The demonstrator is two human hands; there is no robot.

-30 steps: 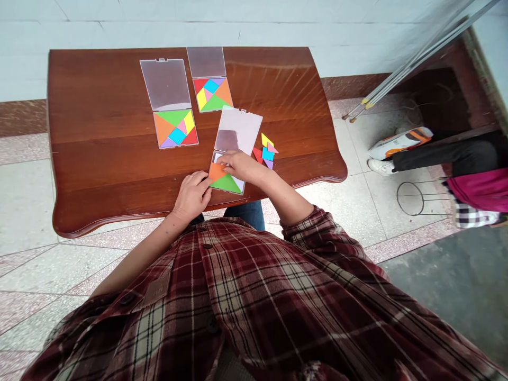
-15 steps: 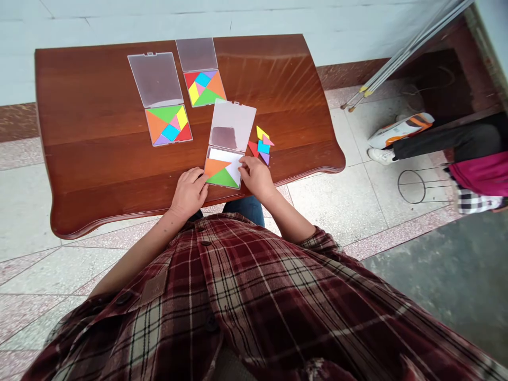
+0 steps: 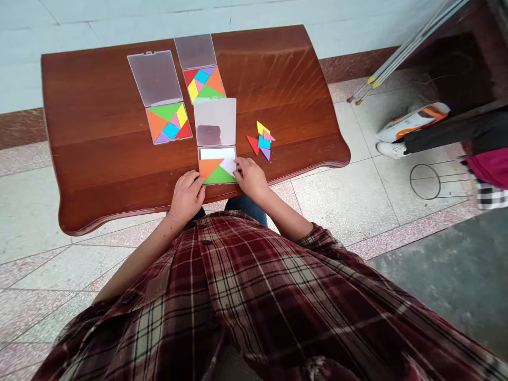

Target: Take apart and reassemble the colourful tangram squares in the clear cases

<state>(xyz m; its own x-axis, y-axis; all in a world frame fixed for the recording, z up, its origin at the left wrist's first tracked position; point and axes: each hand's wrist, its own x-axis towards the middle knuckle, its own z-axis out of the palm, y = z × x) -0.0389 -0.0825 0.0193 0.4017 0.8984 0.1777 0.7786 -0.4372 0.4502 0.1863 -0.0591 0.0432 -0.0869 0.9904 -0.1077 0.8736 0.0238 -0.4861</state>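
A clear plastic tangram case [image 3: 217, 153] lies with its lid swung back near the table's front edge. Inside are a large orange triangle [image 3: 208, 166] and a large green triangle [image 3: 219, 176]; white base shows around them. My left hand [image 3: 187, 197] grips the case's left edge at the lower corner. At the right edge, my right hand [image 3: 251, 179] holds the case between thumb and fingers. Loose to the right lie a red triangle [image 3: 253, 144], yellow parallelogram [image 3: 262, 127], pink triangle [image 3: 269, 136], blue square [image 3: 264, 142] and purple triangle [image 3: 266, 153].
Two more opened cases, a left filled tangram [image 3: 169, 124] and a back filled tangram [image 3: 204, 83], sit on the brown wooden table [image 3: 99, 132]. Crutches [image 3: 405, 53] lean at the right. Beyond the table are a person's leg [image 3: 444, 127] and a wire ring frame [image 3: 425, 181].
The case in front of me has turned counterclockwise and shifted a little left, so it now sits nearly straight. Both hands have stayed at its sides. The view has shifted slightly.
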